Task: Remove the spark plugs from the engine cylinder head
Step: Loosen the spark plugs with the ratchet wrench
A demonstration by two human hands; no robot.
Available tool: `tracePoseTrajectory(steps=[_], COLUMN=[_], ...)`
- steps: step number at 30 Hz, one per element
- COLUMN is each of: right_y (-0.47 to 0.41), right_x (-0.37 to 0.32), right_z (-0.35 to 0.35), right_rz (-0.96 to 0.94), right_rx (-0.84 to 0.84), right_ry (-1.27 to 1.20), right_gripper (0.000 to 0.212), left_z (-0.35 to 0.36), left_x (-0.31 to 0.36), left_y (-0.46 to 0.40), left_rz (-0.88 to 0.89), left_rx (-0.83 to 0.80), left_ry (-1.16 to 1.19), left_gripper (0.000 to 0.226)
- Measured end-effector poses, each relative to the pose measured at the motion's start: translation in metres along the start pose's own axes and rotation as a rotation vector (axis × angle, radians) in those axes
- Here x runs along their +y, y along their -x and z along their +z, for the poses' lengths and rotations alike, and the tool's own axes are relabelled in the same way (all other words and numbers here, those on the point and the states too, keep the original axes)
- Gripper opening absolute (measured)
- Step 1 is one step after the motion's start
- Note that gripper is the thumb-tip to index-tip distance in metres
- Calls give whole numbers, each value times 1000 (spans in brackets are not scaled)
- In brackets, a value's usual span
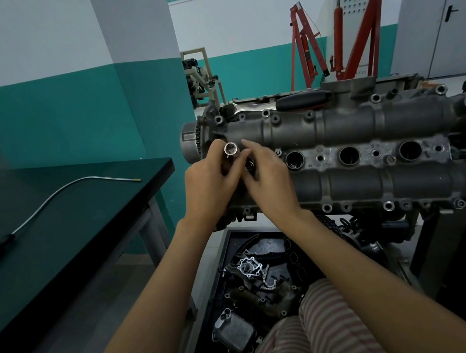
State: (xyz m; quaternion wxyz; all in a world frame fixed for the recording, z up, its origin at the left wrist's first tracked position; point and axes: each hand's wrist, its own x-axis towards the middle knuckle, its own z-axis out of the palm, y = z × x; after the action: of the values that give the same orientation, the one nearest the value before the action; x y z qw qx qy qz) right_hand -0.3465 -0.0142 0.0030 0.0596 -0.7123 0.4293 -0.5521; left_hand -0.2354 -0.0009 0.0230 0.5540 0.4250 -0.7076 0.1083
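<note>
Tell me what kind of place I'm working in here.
Most likely an auto repair or training workshop: an engine cylinder head on a stand, red engine hoists behind, and a ratchet wrench resting on the head.

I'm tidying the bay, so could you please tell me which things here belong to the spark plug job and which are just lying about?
In use:
socket in left hand
right hand
cylinder head
ratchet

Lying about:
flexible tool on table
parts tray
red hoist
</note>
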Motion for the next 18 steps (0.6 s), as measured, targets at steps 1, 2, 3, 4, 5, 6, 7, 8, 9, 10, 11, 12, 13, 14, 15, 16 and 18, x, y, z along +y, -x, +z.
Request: tracePoseTrajectory(steps=[1, 2, 3, 4, 5, 6, 7, 8, 9, 10, 11, 12, 13, 14, 15, 16, 18], right_y=[0, 0, 0, 1, 1, 2, 2, 2, 2, 2, 2, 2, 1, 0, 0, 0, 0], right_x=[0, -1, -1, -1, 0, 0, 0, 0, 0, 0, 0, 1, 1, 1, 1, 1, 1], right_z=[0, 1, 0, 0, -1, -2, -2, -3, -3, -2, -1, 0, 1, 2, 2, 2, 1], right_rz=[15, 15, 8, -2, -16, -33, -50, -59, -54, -39, -20, -2, 14, 26, 31, 28, 11], right_rx=[22, 40, 48, 45, 36, 27, 20, 11, -2, -16, -21, -13, 1, 17, 32, 44, 44], right_ry=[3, 5, 0, -15, -32, -45, -53, -57, -50, -33, -14, -1, 7, 11, 13, 13, 0], right_gripper=[32, 25, 18, 14, 14, 17, 21, 25, 28, 32, 36, 38, 38, 35, 29, 21, 9], left_z=[0, 0, 0, 0, 0, -1, -2, -2, -2, -2, -1, -1, 0, 0, 1, 0, 0], left_x=[0, 1, 1, 0, 0, 0, 0, 0, 0, 1, 0, 0, 0, -1, -1, -1, -2], left_y=[0, 0, 0, 1, 1, 2, 2, 2, 2, 2, 1, 1, 0, 0, -1, -1, 0], left_rz=[-2, -2, 1, 5, 8, 10, 12, 14, 14, 13, 11, 8, 5, 2, 4, 9, 15], left_rx=[5, 8, 8, 6, 3, -2, -8, -11, -11, -7, 0, 8, 13, 13, 11, 10, 9], left_ry=[0, -2, -3, -2, 2, 5, 7, 8, 7, 4, -3, -10, -13, -13, -11, -9, 5], left_gripper=[33, 34, 33, 30, 27, 24, 23, 23, 24, 25, 26, 28, 30, 33, 35, 36, 35])
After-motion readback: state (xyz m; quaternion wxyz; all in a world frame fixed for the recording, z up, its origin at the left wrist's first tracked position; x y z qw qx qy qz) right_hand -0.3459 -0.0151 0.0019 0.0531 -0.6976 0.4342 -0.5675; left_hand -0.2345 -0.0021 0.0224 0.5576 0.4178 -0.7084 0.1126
